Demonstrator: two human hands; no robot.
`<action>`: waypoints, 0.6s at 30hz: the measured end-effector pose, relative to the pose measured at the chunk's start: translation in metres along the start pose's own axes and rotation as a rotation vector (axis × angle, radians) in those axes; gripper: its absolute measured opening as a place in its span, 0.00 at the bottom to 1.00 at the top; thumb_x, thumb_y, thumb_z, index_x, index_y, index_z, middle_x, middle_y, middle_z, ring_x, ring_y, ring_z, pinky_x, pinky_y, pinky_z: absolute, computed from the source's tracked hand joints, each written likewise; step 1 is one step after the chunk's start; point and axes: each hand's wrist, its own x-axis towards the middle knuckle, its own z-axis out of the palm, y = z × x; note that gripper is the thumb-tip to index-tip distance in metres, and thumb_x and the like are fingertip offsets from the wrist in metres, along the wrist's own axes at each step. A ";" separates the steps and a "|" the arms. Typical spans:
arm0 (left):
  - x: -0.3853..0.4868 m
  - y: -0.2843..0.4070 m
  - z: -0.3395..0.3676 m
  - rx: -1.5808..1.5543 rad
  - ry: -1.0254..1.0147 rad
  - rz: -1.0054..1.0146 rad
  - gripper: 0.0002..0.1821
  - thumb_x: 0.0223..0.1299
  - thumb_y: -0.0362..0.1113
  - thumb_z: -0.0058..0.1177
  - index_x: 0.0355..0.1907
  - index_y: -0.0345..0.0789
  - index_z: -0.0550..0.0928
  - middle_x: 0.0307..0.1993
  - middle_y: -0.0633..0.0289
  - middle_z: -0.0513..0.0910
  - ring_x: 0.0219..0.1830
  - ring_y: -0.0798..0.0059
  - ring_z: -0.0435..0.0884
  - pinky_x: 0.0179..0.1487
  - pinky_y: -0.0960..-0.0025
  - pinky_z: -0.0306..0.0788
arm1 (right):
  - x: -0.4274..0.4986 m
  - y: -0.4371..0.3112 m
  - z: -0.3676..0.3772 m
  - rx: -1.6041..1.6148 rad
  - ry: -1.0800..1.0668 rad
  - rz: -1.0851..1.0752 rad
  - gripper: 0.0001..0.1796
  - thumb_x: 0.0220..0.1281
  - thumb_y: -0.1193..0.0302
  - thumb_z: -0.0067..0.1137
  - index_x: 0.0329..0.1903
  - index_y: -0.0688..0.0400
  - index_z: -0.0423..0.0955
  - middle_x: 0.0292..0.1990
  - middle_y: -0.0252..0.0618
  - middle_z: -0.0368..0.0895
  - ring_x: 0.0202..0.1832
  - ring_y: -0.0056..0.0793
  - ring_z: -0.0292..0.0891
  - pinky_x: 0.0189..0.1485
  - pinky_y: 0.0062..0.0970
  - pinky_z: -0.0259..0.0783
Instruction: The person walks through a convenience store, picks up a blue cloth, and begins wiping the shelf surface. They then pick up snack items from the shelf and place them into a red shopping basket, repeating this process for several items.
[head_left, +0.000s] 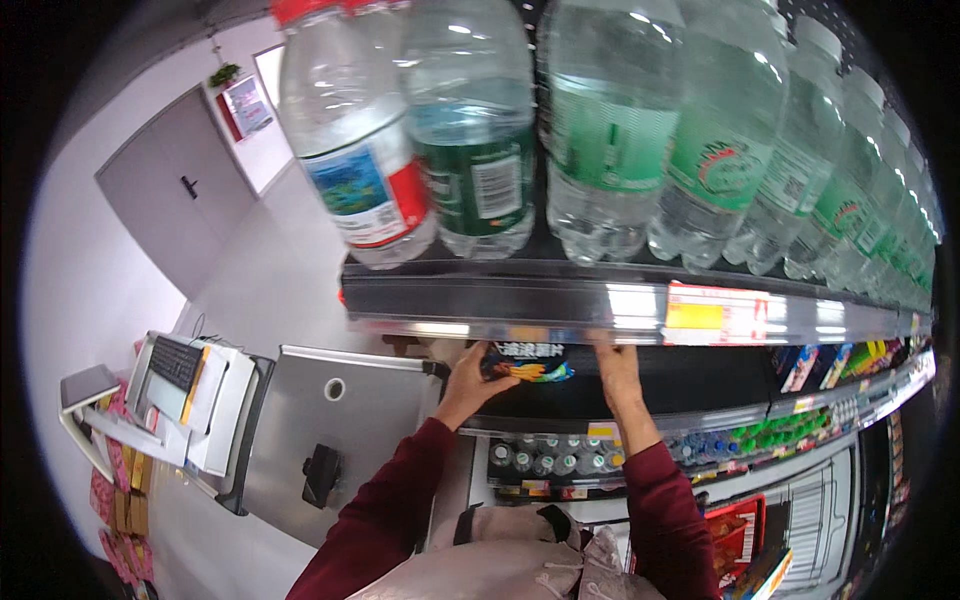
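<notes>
My left hand (476, 382) grips the left end of a dark snack bag (536, 364) printed with a picture of chips. The bag lies on a black shelf (690, 382), and its upper part is hidden by the shelf edge above. To its right, my right hand (621, 371) reaches in under that edge, apart from the bag's visible part. The right fingertips are hidden, so whether they hold anything cannot be told. Above both hands, large water bottles (611, 135) stand in a row on the upper shelf (480, 296).
Colourful packets (832, 364) sit farther right on the same shelf. Small bottles (555, 457) fill the shelf below. Left of me is a metal counter (375, 420) bearing a black device (321, 476). A red basket (739, 532) is low at right; a grey door (176, 191) stands beyond.
</notes>
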 end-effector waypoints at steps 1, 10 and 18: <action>-0.002 0.000 0.000 -0.009 0.014 0.022 0.39 0.50 0.47 0.77 0.62 0.32 0.75 0.50 0.52 0.81 0.52 0.61 0.80 0.55 0.63 0.75 | -0.006 -0.001 -0.003 -0.058 -0.043 0.058 0.25 0.70 0.59 0.65 0.59 0.64 0.76 0.52 0.41 0.82 0.52 0.27 0.74 0.58 0.29 0.69; -0.006 0.005 0.001 -0.084 0.064 -0.091 0.27 0.57 0.43 0.74 0.56 0.36 0.79 0.46 0.67 0.83 0.40 0.82 0.80 0.41 0.78 0.73 | -0.041 0.033 0.028 -0.489 -0.084 -0.208 0.34 0.61 0.60 0.72 0.64 0.66 0.70 0.54 0.60 0.77 0.60 0.56 0.73 0.62 0.43 0.71; 0.000 0.006 -0.016 -0.134 0.039 -0.120 0.19 0.58 0.41 0.73 0.47 0.33 0.83 0.42 0.65 0.85 0.40 0.80 0.83 0.44 0.76 0.76 | -0.039 0.038 0.047 -0.419 -0.086 -0.271 0.33 0.63 0.63 0.69 0.65 0.64 0.68 0.54 0.62 0.76 0.58 0.59 0.71 0.61 0.47 0.70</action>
